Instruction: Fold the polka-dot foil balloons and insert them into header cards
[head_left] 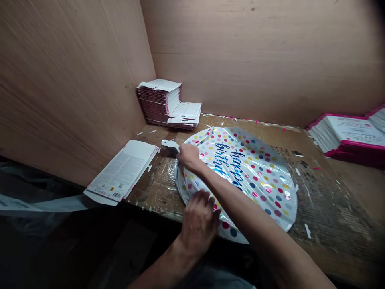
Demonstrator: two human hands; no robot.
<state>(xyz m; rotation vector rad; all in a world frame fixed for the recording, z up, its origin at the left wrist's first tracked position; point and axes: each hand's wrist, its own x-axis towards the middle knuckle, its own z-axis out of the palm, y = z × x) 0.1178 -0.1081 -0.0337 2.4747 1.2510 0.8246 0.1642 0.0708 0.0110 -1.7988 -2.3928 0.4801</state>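
Note:
A round foil balloon (255, 172) lies flat on the brown cardboard surface, white with coloured dots and blue "happy birthday" lettering turned sideways. Its pale tail (170, 144) sticks out to the left. My right hand (189, 155) is closed at the balloon's edge beside that tail; the fingertips are hidden underneath. Lower down, my left hand (199, 216) lies over the near-left rim, its fingers resting on the foil and the thumb apart. My right forearm crosses above the balloon and covers some of the lettering.
Printed card sleeves (123, 170) lie left of the balloon at the table's front edge. A stack of folded cards (156, 104) stands in the back corner. More pink-edged cards (351, 134) are at right. Wooden panels (255, 56) enclose the back and left. Small paper scraps (307, 231) are scattered about.

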